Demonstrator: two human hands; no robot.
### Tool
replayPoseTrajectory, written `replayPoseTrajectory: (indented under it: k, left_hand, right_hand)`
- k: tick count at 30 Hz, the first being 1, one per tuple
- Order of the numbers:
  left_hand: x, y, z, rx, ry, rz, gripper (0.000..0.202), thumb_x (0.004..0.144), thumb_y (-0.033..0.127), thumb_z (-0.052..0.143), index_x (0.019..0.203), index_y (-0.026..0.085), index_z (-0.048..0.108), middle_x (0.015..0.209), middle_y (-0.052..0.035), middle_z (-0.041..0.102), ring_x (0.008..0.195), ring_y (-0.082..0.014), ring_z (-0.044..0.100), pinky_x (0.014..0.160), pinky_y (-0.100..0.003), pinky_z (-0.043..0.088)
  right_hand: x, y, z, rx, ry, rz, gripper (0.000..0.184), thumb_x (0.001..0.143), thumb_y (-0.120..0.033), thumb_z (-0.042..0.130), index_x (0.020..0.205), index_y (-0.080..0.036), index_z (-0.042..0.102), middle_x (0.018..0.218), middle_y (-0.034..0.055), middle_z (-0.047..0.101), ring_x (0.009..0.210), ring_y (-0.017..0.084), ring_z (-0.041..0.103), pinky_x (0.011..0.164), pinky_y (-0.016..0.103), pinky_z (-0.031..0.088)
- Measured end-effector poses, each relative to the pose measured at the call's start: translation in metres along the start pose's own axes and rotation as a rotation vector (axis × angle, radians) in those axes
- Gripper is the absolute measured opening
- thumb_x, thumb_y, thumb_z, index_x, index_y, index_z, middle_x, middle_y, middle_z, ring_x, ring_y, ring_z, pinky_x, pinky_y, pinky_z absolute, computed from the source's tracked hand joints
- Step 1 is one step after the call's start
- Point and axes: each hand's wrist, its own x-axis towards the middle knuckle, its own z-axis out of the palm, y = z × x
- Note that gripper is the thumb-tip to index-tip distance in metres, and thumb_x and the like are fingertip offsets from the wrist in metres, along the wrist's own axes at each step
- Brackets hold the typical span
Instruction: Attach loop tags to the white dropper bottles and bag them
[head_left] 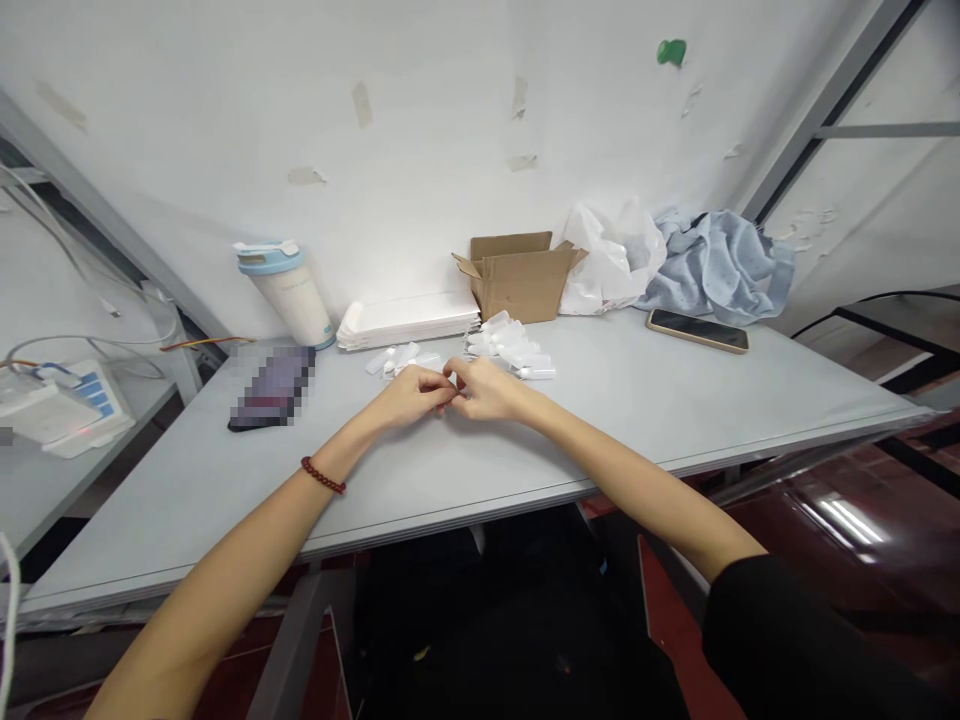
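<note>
My left hand (411,393) and my right hand (487,388) meet fingertip to fingertip over the middle of the grey table (615,420). Both are pinched closed on a small white piece between them, too small to make out. Just behind them lie two heaps of small white plastic pieces: one (401,360) behind the left hand, a bigger one (510,350) behind the right hand. My left wrist wears a dark red bead bracelet (323,476).
An open cardboard box (517,275) and a stack of white flat bags (405,320) stand at the back by the wall. A lidded cup (289,290) and a dark phone (271,388) are left, another phone (697,330), a white plastic bag (611,260) and blue cloth (716,262) right.
</note>
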Motion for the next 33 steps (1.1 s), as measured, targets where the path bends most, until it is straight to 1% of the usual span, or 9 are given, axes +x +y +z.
replayPoseTrajectory:
  k: [6, 15, 17, 19, 21, 23, 26, 29, 33]
  left_hand:
    - [0.0, -0.001, 0.001, 0.01, 0.009, 0.016, 0.023, 0.075, 0.031, 0.058, 0.062, 0.015, 0.068, 0.055, -0.0006, 0.059, 0.053, -0.0112, 0.05, 0.053, -0.023, 0.038]
    - [0.001, 0.002, 0.003, 0.031, 0.048, 0.043, 0.025, 0.074, 0.033, 0.058, 0.06, 0.015, 0.066, 0.055, -0.0004, 0.059, 0.053, -0.0115, 0.05, 0.052, -0.023, 0.037]
    - [0.002, 0.003, 0.003, 0.035, 0.097, 0.05, 0.026, 0.075, 0.034, 0.058, 0.06, 0.015, 0.065, 0.055, -0.0005, 0.06, 0.053, -0.0118, 0.051, 0.053, -0.024, 0.038]
    - [0.002, 0.005, 0.002, 0.031, 0.168, 0.061, 0.026, 0.076, 0.036, 0.059, 0.063, 0.015, 0.066, 0.057, -0.0008, 0.061, 0.054, -0.0123, 0.053, 0.054, -0.024, 0.04]
    - [0.002, 0.008, -0.003, 0.02, 0.229, 0.079, 0.025, 0.076, 0.037, 0.06, 0.068, 0.015, 0.068, 0.059, -0.0012, 0.063, 0.055, -0.0126, 0.054, 0.055, -0.024, 0.042]
    - [0.002, 0.011, -0.009, 0.005, 0.267, 0.088, 0.025, 0.076, 0.038, 0.061, 0.071, 0.015, 0.069, 0.061, -0.0015, 0.064, 0.055, -0.0124, 0.054, 0.055, -0.024, 0.042]
    - [0.0, 0.013, -0.019, -0.015, 0.322, 0.063, 0.026, 0.075, 0.041, 0.064, 0.074, 0.015, 0.069, 0.061, -0.0016, 0.063, 0.054, -0.012, 0.053, 0.051, -0.023, 0.041]
    - [-0.001, 0.012, -0.025, -0.043, 0.369, 0.036, 0.027, 0.072, 0.041, 0.068, 0.076, 0.014, 0.07, 0.062, -0.0019, 0.063, 0.054, -0.0119, 0.053, 0.052, -0.024, 0.043]
    - [-0.001, 0.011, -0.027, -0.057, 0.369, 0.02, 0.028, 0.069, 0.039, 0.073, 0.081, 0.014, 0.072, 0.062, -0.0021, 0.064, 0.057, -0.0131, 0.056, 0.052, -0.023, 0.044]
  right_hand:
    - [0.0, 0.0, 0.001, -0.003, 0.013, -0.006, 0.034, 0.079, -0.018, 0.052, 0.112, -0.012, 0.057, 0.091, 0.011, 0.075, 0.073, 0.021, 0.064, 0.062, 0.027, 0.04]
    - [0.0, 0.002, 0.004, -0.009, 0.051, -0.019, 0.034, 0.077, -0.018, 0.051, 0.11, -0.012, 0.056, 0.091, 0.0106, 0.073, 0.075, 0.021, 0.063, 0.065, 0.028, 0.041]
    - [0.0, 0.0, 0.003, 0.016, 0.075, -0.029, 0.035, 0.076, -0.02, 0.053, 0.11, -0.012, 0.056, 0.09, 0.0106, 0.072, 0.076, 0.022, 0.063, 0.066, 0.029, 0.042]
    - [0.002, -0.002, 0.002, 0.07, 0.13, -0.043, 0.037, 0.076, -0.022, 0.053, 0.112, -0.012, 0.055, 0.09, 0.0098, 0.072, 0.077, 0.021, 0.063, 0.068, 0.029, 0.042]
    - [0.004, -0.003, -0.001, 0.129, 0.192, -0.049, 0.04, 0.077, -0.022, 0.052, 0.115, -0.012, 0.053, 0.091, 0.0082, 0.071, 0.075, 0.02, 0.062, 0.069, 0.029, 0.043]
    - [0.006, -0.002, -0.004, 0.145, 0.221, -0.045, 0.042, 0.077, -0.022, 0.052, 0.118, -0.013, 0.052, 0.091, 0.0068, 0.071, 0.072, 0.019, 0.061, 0.068, 0.028, 0.042]
    - [0.007, 0.004, -0.009, 0.061, 0.209, -0.004, 0.04, 0.077, -0.021, 0.052, 0.116, -0.013, 0.055, 0.091, 0.0079, 0.07, 0.072, 0.02, 0.06, 0.066, 0.029, 0.039]
    - [0.008, 0.01, -0.011, -0.024, 0.181, 0.048, 0.031, 0.079, -0.018, 0.049, 0.109, -0.012, 0.058, 0.088, 0.0096, 0.07, 0.075, 0.022, 0.06, 0.066, 0.029, 0.038]
    - [0.008, 0.009, -0.013, -0.05, 0.149, 0.088, 0.026, 0.082, -0.016, 0.046, 0.102, -0.012, 0.061, 0.089, 0.0106, 0.069, 0.078, 0.022, 0.059, 0.067, 0.028, 0.037]
